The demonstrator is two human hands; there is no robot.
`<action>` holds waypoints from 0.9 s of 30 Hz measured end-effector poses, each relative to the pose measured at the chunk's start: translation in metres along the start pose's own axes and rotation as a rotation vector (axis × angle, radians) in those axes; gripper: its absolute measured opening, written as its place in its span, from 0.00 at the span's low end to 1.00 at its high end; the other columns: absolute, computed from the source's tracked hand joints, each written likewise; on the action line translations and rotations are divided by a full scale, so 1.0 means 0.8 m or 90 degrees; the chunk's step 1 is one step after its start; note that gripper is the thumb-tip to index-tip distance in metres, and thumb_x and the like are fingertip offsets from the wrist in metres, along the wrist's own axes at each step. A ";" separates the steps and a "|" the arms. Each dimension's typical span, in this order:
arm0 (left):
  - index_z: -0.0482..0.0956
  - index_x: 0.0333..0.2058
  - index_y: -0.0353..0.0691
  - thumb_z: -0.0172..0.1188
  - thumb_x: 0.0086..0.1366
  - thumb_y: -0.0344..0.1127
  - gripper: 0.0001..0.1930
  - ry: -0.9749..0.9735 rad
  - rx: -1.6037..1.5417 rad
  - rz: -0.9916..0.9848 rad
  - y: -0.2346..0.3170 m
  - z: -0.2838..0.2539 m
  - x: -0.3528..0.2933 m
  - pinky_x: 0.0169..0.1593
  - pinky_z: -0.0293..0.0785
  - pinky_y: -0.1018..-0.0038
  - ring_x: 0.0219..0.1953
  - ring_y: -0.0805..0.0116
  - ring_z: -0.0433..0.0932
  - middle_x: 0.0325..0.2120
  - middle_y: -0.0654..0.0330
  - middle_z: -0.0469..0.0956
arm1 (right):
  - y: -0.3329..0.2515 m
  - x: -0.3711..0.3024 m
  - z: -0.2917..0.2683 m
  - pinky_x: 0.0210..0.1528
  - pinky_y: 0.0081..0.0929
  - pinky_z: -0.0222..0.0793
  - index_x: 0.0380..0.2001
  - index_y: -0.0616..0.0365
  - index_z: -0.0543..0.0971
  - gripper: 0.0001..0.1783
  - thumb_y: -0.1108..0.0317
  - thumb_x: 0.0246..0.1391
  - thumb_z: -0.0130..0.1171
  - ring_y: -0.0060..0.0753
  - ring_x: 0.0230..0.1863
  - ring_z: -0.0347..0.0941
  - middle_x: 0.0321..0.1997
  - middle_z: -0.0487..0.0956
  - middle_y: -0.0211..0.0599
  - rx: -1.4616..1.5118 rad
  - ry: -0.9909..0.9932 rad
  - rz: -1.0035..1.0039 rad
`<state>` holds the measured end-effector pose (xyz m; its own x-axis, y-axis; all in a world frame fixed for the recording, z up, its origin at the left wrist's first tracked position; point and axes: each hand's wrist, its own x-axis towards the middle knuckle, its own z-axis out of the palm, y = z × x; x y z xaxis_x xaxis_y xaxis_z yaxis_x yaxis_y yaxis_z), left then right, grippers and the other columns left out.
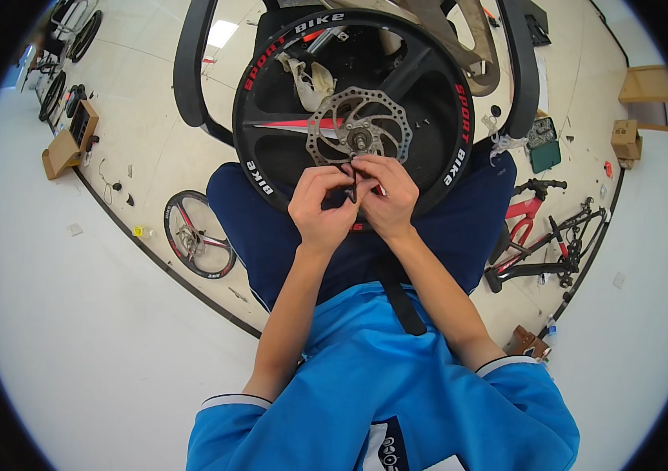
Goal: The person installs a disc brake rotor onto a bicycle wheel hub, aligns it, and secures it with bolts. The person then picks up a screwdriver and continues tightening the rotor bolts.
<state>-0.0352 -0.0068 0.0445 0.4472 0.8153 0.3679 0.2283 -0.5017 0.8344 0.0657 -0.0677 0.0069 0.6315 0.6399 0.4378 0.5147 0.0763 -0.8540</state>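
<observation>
A black bicycle wheel (459,129) with red and white lettering lies flat over my lap and the chair in front of me. Bolt holes ring the hub of its silver brake disc (398,118). At the disc's near edge, my left hand (322,206) and my right hand (389,195) meet, fingers pinched together. Between them stands a slim black hex key (353,182), mostly covered by the fingertips. My right fingertips reach up close to the hub. Several small bolts (420,123) lie on the dark surface right of the disc.
Crumpled white wrapping (310,82) sits inside the wheel. Chair armrests (191,71) rise on both sides. Another wheel (196,235) lies on the floor at left, a red and black bike frame (538,235) at right. A green case (544,155) and cardboard boxes (626,140) lie farther right.
</observation>
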 end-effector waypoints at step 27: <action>0.84 0.32 0.32 0.73 0.51 0.18 0.09 0.014 -0.009 0.027 0.001 -0.006 -0.003 0.34 0.77 0.79 0.30 0.71 0.81 0.32 0.56 0.82 | 0.006 0.014 -0.001 0.35 0.31 0.76 0.34 0.61 0.82 0.16 0.77 0.36 0.69 0.42 0.34 0.79 0.33 0.81 0.38 -0.100 -0.043 -0.020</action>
<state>-0.0406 -0.0076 0.0463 0.4373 0.7998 0.4112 0.1974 -0.5315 0.8238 0.0757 -0.0604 0.0082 0.5760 0.6891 0.4398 0.6212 -0.0193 -0.7834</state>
